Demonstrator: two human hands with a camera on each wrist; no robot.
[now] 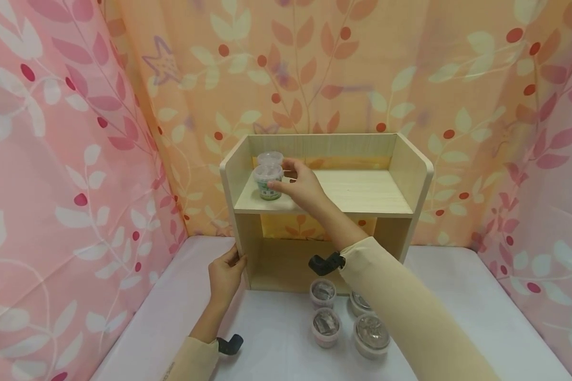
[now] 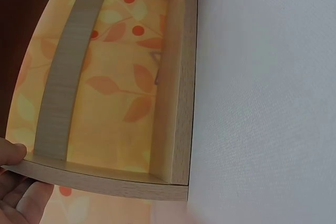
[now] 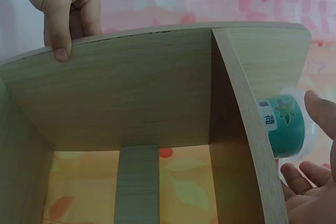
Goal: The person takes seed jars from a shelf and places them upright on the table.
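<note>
On the upper level of a small wooden shelf (image 1: 324, 213) stand two clear-lidded tubs near its left end, one behind the other. My right hand (image 1: 302, 185) holds the front tub (image 1: 269, 186), its thumb at the near side and its fingers round the far side. In the right wrist view this tub (image 3: 287, 124) shows a green label with a leaf, at the shelf board's edge. The rear tub (image 1: 270, 157) is partly hidden behind it. Lower down, my left hand (image 1: 226, 272) grips the shelf's left side panel (image 2: 105, 184), thumb on the inner face and fingers outside.
Several lidded tubs stand on the white table (image 1: 267, 338) before the shelf, among them a small pink-rimmed one (image 1: 325, 328) and a wider one (image 1: 372, 336). My right sleeve (image 1: 410, 296) overlaps another. Patterned curtains (image 1: 314, 63) enclose the table's back and sides.
</note>
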